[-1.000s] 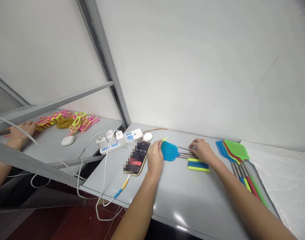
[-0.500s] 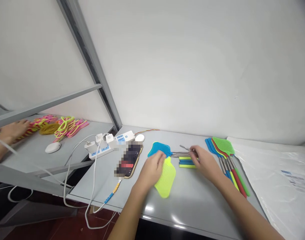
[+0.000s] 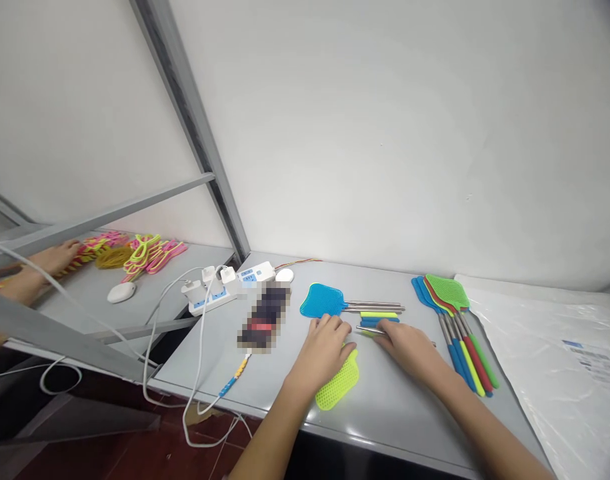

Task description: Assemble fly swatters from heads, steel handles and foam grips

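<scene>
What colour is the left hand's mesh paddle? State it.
The mesh paddle is yellow-green; best view: head.

The left forearm (image 3: 275, 427) and right forearm (image 3: 485, 420) reach forward, slanting inward. The left hand (image 3: 325, 352) is palm down, fingers (image 3: 331, 323) curled, thumb (image 3: 348, 351) pointing right; the right hand (image 3: 409, 347) grips, fingers bent leftward.

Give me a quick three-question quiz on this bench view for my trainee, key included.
1. True or false: the right hand holds a metal rod.
2. Which colour is the swatter head at the left hand? A: blue; B: red; C: yellow-green.
3. Fill in: as pictured, the phone lies to the ____ of the left hand.

Key: 1 true; 2 C; 3 left.
</scene>
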### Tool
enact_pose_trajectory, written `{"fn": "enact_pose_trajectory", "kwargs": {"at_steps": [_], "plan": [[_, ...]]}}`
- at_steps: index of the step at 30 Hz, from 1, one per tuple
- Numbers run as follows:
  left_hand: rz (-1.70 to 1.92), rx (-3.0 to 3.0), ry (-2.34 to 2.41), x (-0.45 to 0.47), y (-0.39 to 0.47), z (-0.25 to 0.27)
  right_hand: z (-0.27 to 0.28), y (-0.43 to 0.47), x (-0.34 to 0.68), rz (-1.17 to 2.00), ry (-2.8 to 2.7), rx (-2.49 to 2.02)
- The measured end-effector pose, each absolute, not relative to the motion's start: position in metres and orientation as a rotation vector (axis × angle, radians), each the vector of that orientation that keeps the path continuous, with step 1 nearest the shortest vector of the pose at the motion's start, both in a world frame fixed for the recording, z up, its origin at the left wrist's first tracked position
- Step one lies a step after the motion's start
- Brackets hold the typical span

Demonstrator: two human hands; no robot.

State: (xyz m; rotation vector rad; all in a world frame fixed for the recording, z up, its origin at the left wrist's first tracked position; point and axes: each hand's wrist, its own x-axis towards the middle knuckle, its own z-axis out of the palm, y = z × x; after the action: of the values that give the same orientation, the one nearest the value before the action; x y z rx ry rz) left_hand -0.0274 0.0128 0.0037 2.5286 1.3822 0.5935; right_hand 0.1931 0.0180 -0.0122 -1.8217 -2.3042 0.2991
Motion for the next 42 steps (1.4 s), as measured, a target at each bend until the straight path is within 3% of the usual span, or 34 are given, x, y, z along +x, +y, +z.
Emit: {"fn": "enact_pose_trajectory", "kwargs": {"at_steps": [3, 6, 12, 18, 24, 42], "plan": [[0.81, 2.308, 1.325, -0.021, 0.001, 0.008, -0.001, 0.01, 0.192, 0.415, -2.172, -1.779], [0.972, 1.978, 1.199, -0.007, -0.015, 0.01, 0.015, -0.004, 0.185, 0.73, -1.836, -1.551], [0.972, 1.523, 0.939, 0.021, -0.042, 0.007, 0.023, -0.039, 0.156, 1.107, -1.497, -1.221], [0.918, 1.358, 0.948, 0.033, -0.054, -0.02, 0.014, -0.053, 0.161, 1.022, -1.341, -1.323], [0.916, 1.603, 1.071, 0.049, -0.059, -0.029, 0.057, -0.049, 0.167, 1.076, -0.859, -0.865], [0.865, 1.655, 1.069, 0.051, -0.053, -0.03, 0.06, -0.039, 0.153, 1.171, -0.934, -0.815]]}}
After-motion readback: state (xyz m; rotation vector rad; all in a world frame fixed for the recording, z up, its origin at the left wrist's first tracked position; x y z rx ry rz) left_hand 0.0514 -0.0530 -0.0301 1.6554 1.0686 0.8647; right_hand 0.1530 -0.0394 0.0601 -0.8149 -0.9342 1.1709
